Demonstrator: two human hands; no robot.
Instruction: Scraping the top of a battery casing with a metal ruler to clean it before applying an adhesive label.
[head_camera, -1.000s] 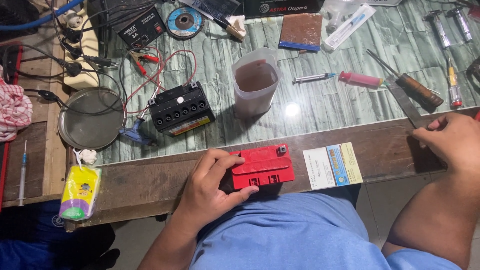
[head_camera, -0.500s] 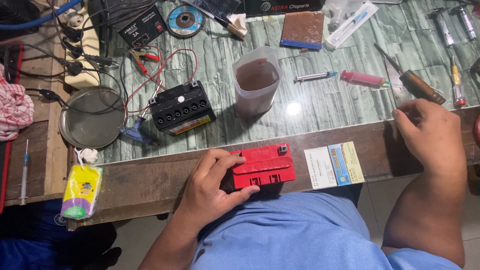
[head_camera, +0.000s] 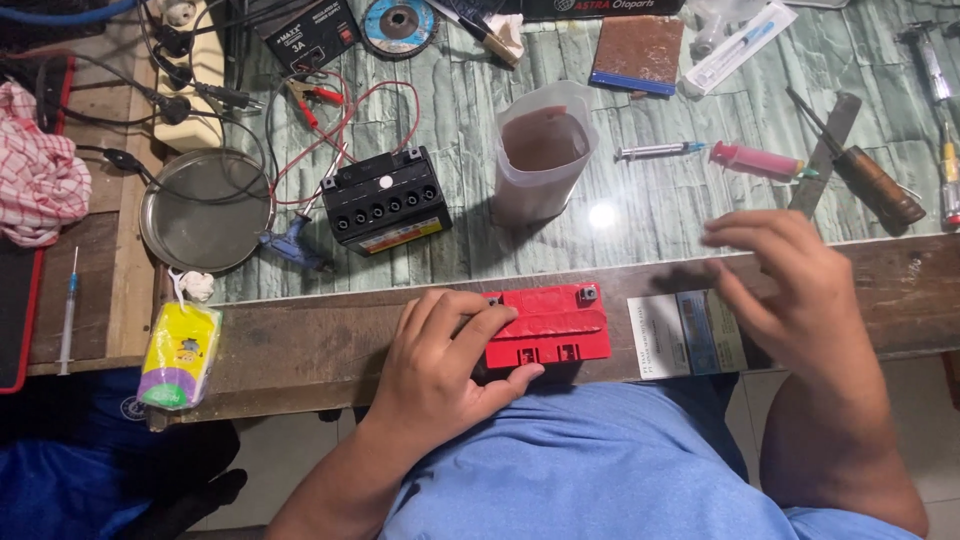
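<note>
The left hand (head_camera: 440, 365) lies on the left end of a small red battery (head_camera: 548, 325). Its fingers wrap over the top and its thumb presses the near side, so its grip is tight on the battery. The red battery sits on the brown wooden edge of the bench (head_camera: 320, 335), right in front of the person's blue shirt.

The right hand (head_camera: 790, 290) is up in the air at about 3 o'clock from the red battery. Its fingers are bent and spread loosely, and its grip is wide with nothing in it. Under this hand lies a small paper card (head_camera: 680, 335), just beside the red battery.

At 11 o'clock from the red battery sits a black battery (head_camera: 385, 200) with red wires (head_camera: 345, 125) on it. At 12 o'clock stands a plastic cup (head_camera: 540, 150) with brown liquid. A pink syringe (head_camera: 760, 160) lies at 1 o'clock. A round metal dish (head_camera: 205, 210) is far out at 10 o'clock.
</note>
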